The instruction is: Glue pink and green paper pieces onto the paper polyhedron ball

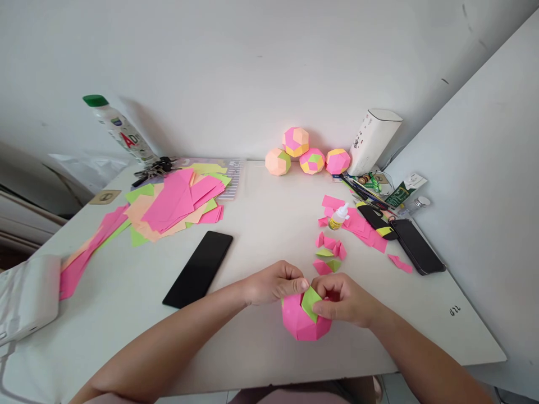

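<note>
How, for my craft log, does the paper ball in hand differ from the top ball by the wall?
The held paper ball is mostly pink, open on top; the top ball is closed, pink and yellow. The left hand and right hand grip the first; the second sits on other balls. Both are faceted.

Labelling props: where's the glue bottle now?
Head view, right of centre: the glue bottle sits among pink paper scraps, left of the right-side phone.

We hold a pink paper ball (pixel 304 324) at the table's (pixel 261 224) near edge, our left hand (pixel 273 283) and right hand (pixel 343 300) pinching a green paper piece (pixel 310 301) at its top. A black phone (pixel 199 268) lies left, small folded pieces (pixel 329 252) just beyond, four finished balls (pixel 306 152) by the wall.
</note>
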Demonstrator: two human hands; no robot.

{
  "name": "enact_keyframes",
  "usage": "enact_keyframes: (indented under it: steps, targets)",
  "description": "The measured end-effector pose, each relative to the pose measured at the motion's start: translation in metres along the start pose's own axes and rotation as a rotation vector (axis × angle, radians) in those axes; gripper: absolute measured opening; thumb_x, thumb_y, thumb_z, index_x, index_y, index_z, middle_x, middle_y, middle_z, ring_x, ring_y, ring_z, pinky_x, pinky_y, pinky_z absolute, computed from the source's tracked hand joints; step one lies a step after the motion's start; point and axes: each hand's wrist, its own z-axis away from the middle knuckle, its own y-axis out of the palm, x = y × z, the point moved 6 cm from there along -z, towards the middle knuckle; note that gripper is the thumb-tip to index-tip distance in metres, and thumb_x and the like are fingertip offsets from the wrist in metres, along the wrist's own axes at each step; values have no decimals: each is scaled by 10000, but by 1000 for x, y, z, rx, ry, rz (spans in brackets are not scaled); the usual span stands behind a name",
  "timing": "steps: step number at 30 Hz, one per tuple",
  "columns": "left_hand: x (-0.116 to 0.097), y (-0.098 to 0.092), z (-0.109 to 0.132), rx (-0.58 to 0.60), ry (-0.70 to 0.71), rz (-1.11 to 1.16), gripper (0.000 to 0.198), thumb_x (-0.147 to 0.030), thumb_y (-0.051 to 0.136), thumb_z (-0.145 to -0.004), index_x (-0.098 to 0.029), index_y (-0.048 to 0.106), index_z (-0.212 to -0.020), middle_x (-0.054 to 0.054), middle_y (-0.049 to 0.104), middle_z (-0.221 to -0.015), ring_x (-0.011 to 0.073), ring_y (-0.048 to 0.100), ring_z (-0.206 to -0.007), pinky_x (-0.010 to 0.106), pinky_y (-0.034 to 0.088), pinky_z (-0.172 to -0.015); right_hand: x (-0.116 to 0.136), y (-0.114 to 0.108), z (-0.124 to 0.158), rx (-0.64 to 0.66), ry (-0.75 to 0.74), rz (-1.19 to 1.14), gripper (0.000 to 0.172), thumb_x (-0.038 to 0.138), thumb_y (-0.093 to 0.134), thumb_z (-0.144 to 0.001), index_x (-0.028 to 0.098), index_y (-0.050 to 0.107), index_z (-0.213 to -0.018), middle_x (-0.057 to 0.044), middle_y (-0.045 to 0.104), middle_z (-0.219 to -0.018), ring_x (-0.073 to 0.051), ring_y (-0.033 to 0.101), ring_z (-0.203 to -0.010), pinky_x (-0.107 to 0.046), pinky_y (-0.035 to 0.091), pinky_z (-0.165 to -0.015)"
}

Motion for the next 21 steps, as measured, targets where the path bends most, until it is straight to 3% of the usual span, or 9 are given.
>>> enact_keyframes:
  steps: [7,21]
  targets:
    - [1,-1,0,-45,10,-34,597,-632,609,-717,-186,265,-519,-81,153,-533,52,122,-500,279,80,-493,-1,1,-1,4,5,-20,348,361,726,-717,163,467,-593,33,477,-640,-79,382,-546,-240,282,-512]
    - [3,-1,1,-64,4,-40,563,-634,597,-723,-179,325,-533,-78,216,-528,54,173,-492,258,114,-469,2,6,-1,29,19,-1,349,440,696,-754,139,557,-645,21,492,-671,-88,409,-585,-233,288,-528]
